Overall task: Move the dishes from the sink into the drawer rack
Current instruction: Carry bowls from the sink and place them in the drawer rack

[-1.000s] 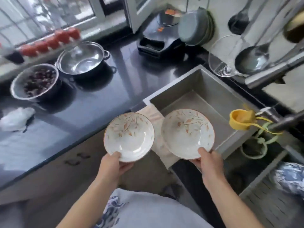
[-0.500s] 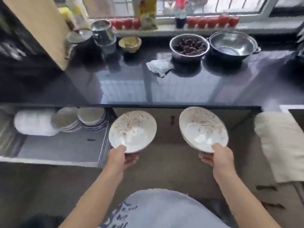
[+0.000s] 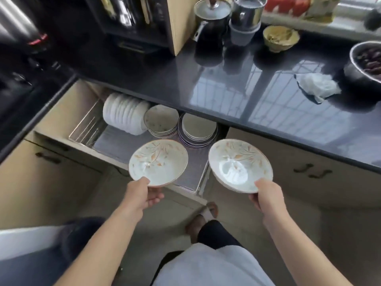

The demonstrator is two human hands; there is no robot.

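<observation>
Dishes in hand number two, both shallow white bowls with an orange leaf pattern. The left bowl sits at centre frame, gripped at its near rim by the left hand: thumb on the inner rim, fingers curled beneath. It hangs over the front right part of the open drawer rack. The right bowl is gripped the same way by the right hand, thumb on the rim, fingers underneath and mostly hidden. This bowl hangs right of the drawer, in front of a closed cabinet door.

The drawer extends from under the dark surface at left centre of the frame. Its rear portion is hidden by the surface edge. Contents visible:
- a row of white plates standing on edge at the back left, upper parts cut off by the surface edge;
- a stack of patterned plates lying flat beside them;
- a stack of dark-rimmed plates just to the right, its near edge partly covered by the left bowl.

The sink is outside the frame. On the surface at upper right: a kettle, a steel container, a small yellow bowl, a crumpled white cloth, and a steel bowl cut off by the frame edge, contents dark and indistinct. Upper left of the frame is dark and blurred.
</observation>
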